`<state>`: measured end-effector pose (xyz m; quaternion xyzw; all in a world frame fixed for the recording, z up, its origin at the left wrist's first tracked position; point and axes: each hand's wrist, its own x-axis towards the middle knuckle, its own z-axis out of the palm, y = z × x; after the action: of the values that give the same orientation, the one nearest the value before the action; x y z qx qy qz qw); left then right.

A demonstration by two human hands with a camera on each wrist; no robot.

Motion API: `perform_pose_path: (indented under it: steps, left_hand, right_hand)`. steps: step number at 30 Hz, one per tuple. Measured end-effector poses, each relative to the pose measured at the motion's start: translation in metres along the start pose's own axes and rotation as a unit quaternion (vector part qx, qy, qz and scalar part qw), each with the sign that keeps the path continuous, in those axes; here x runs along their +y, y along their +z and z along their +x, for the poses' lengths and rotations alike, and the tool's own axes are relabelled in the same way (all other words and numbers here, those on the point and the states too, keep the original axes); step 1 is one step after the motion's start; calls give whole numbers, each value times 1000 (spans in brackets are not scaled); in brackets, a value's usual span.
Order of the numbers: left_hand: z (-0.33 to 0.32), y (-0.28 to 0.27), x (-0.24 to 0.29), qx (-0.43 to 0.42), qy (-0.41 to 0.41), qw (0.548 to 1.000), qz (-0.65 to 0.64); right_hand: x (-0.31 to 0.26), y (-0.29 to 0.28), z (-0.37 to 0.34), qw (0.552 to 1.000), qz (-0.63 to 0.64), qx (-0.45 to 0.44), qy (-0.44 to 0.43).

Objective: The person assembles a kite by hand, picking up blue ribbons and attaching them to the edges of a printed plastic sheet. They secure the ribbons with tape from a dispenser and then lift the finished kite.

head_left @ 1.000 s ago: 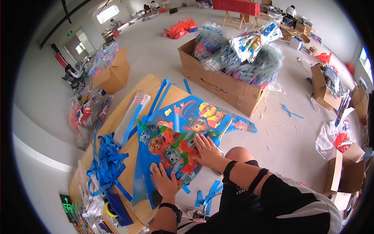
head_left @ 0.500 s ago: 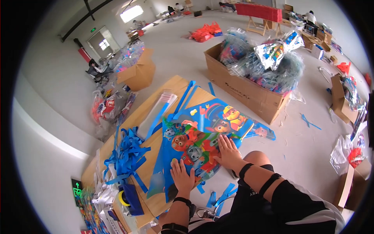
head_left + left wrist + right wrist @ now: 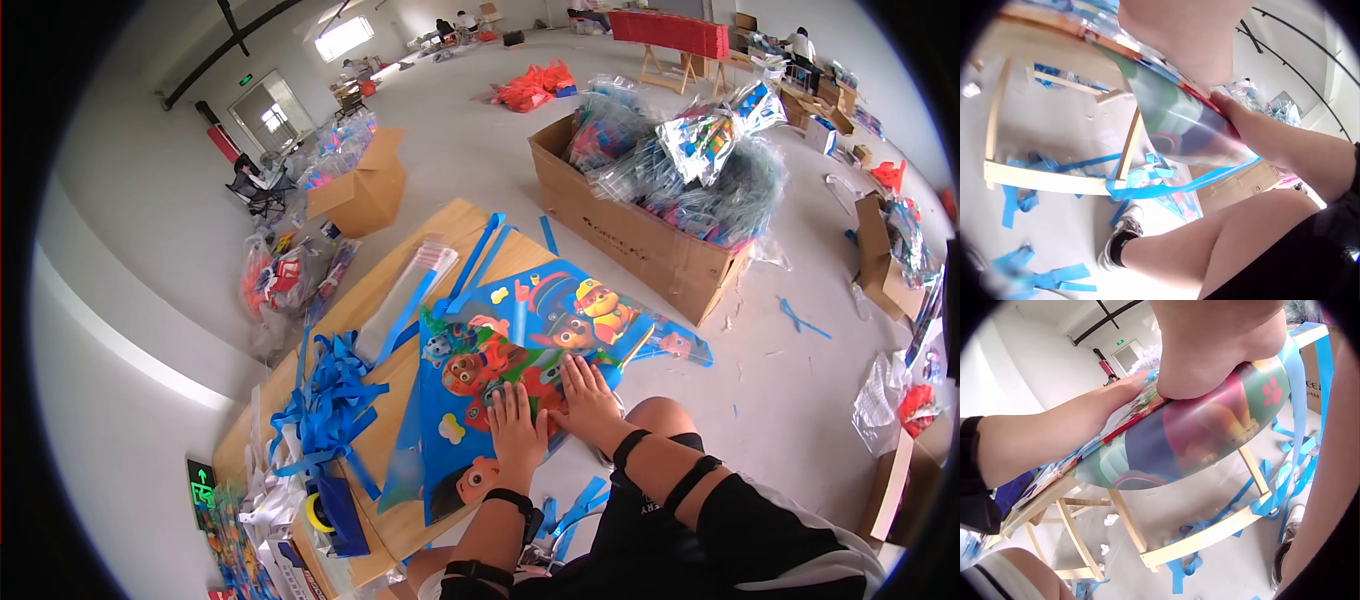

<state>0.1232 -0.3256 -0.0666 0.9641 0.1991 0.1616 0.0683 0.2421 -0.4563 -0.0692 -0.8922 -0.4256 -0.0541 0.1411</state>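
A blue plastic sheet printed with cartoon dogs (image 3: 470, 410) lies on the wooden table (image 3: 440, 222), over other printed sheets (image 3: 560, 300). My left hand (image 3: 517, 430) rests flat on its lower part, fingers straight and pointing away from me. Right beside it my right hand (image 3: 588, 402) presses on the sheet near the table's edge, its fingers also extended. In the right wrist view, the near part of the sheet (image 3: 1210, 425) curves down over the table's edge below my right palm.
A tangle of blue strips (image 3: 335, 390) and a blue tape dispenser (image 3: 340, 515) sit on the table's left side. Clear bags with a blue edge (image 3: 410, 300) lie further up. Beyond the table stands a large carton (image 3: 620, 230) of packed bags. More blue strips (image 3: 1194, 540) litter the floor.
My left hand has slid right across the sheet to beside the right hand, uncovering a printed face at the lower corner. The right hand stays in place. The head view has swung left.
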Motion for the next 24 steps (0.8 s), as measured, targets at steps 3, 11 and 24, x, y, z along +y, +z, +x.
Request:
perform_pose_path:
  steps: [3,11,24]
  left_hand:
    - [-1,6,1,-19,-9,999,45]
    - [3,4,6,-37,-27,997,56]
    - [2,3,6,-34,-26,998,55]
  right_hand:
    - [0,0,-1,1000,19,13,-2]
    - [19,-37,9,975,207,67,41]
    - [120,-40,-4,788,459,-310,269]
